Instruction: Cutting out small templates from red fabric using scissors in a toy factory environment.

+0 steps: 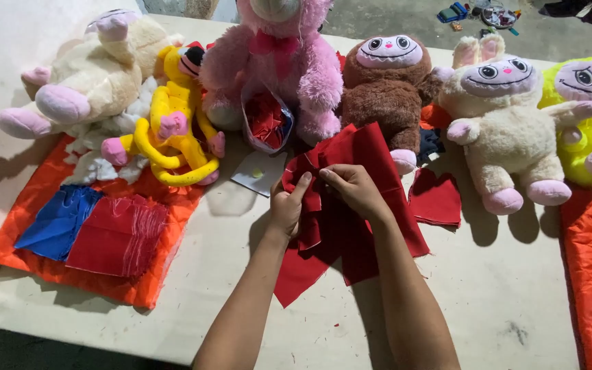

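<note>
Plainly a fiddly hold: left hand (286, 205) and right hand (354, 188) both pinched shut on the red cloth (351, 226), fingers (303, 183) closed over a bunched fold near its top edge, just in front of the brown plush toy (388, 85). Rest of the cloth spread flat on the counter (488, 301), trailing back toward the wrists.

Likely trouble, judging from the loose layers: a fold slipping out of the pinch and the gather falling open, since several flaps overlap and only fingertips hold them. Also possible: a sleeve-less forearm dragging the lower corner and skewing the piece, or the small red scrap (436, 199) right of the cloth getting swept along.

As for packages: a clear plastic bag (266, 123) stuffed with red pieces, left of the brown plush toy, propped against the pink plush toy (275, 62). A pale flat card (258, 173) with a small yellowish spot, below that bag. No readable signs. Farther left of the brown plush toy, stacked red and blue cloth squares (94, 229) on an orange sheet (35, 192).
</note>
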